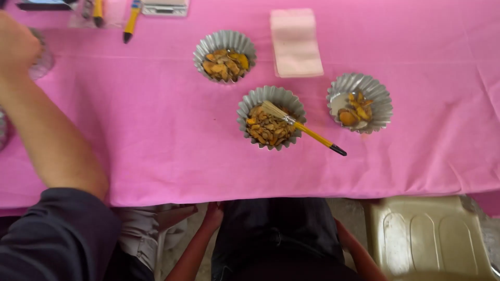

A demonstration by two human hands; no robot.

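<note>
My left hand (15, 47) reaches to the far left corner of the pink table (156, 135), its fingers curled on a clear jar (45, 62) that it mostly hides. My right hand is out of sight. Well to the right of that hand stand three fluted metal cups of yellow-brown dried pieces: a far one (225, 37), a middle one (254, 100) and a right one (384, 99). A yellow-handled brush (312, 134) lies with its bristles in the middle cup.
A stack of pale pink sheets (296, 44) lies at the back. Yellow-handled tools (130, 21) and a small scale (164, 6) sit along the far edge. Below the table edge are a dark-trousered lap (276, 234), someone's grey trousers (138, 229) and a beige plastic stool (432, 237).
</note>
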